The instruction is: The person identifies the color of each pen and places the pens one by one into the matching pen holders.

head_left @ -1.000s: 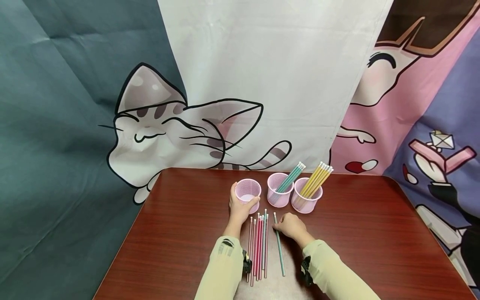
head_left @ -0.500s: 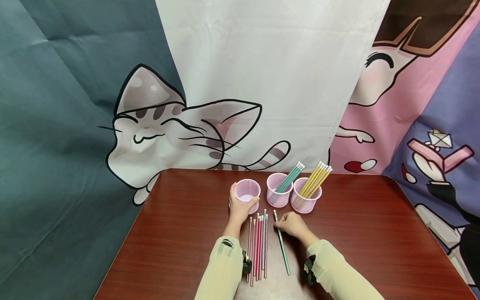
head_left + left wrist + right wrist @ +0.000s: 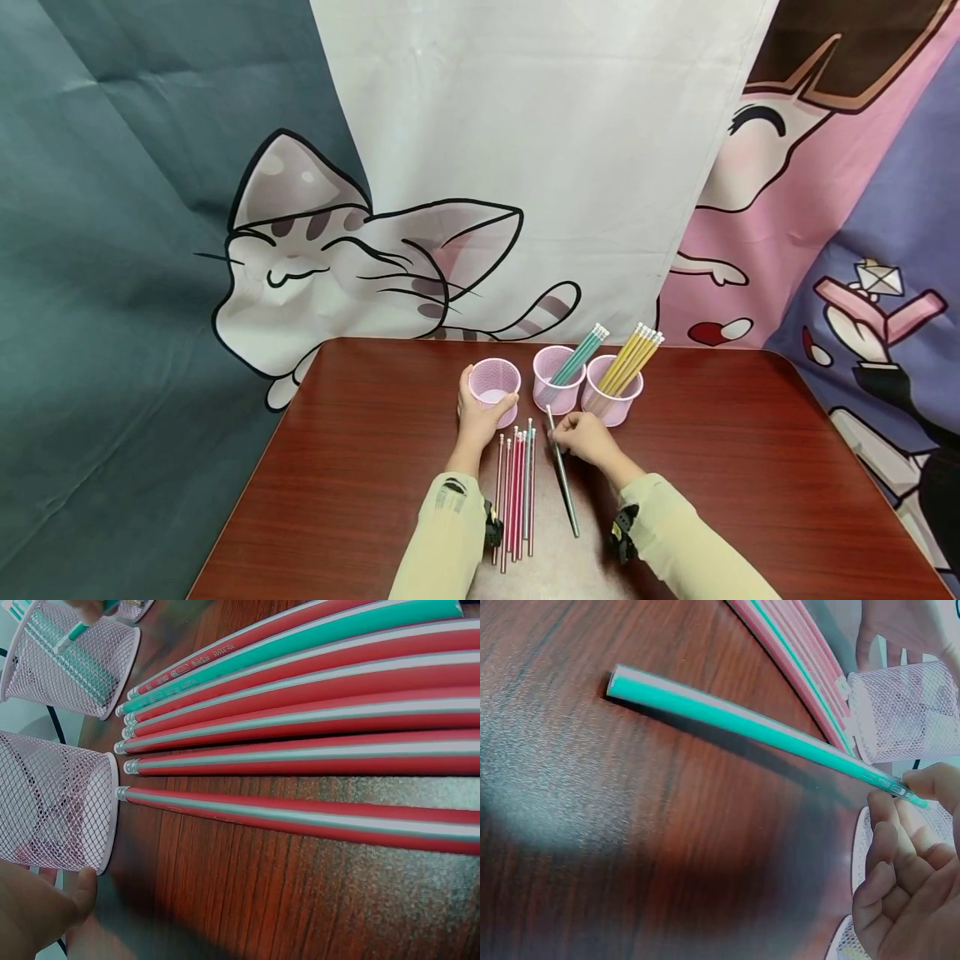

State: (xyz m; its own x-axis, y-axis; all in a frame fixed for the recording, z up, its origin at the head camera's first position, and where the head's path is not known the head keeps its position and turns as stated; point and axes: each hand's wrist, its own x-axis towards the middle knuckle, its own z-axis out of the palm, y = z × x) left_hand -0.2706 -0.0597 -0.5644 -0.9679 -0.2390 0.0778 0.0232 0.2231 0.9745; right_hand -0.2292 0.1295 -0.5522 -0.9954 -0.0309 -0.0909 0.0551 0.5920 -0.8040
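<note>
My left hand [image 3: 476, 419] grips an empty pink mesh pencil cup [image 3: 497, 377], its thumb along the near side. Between the thumb and fingers of my right hand [image 3: 590, 438], a green pencil [image 3: 742, 727] is pinched near its eraser end. That pencil slants over the table, its far end low above the wood in the right wrist view. Side by side between the forearms lie several red pencils [image 3: 300, 746], with one green pencil [image 3: 300, 654] among them. Behind the right hand stand a mesh cup [image 3: 550, 398] with green pencils [image 3: 582, 357] and a mesh cup [image 3: 611, 408] with yellow pencils [image 3: 632, 362].
The brown wooden table [image 3: 360, 467] extends to both sides of the arms. A cartoon-printed cloth [image 3: 465, 125] hangs right behind its far edge. Dark cameras are strapped to the left wrist [image 3: 492, 527] and the right wrist [image 3: 624, 533].
My right hand has lifted the green pencil slightly and moved it a little forward, toward the cups. The left hand and its cup have stayed in place.
</note>
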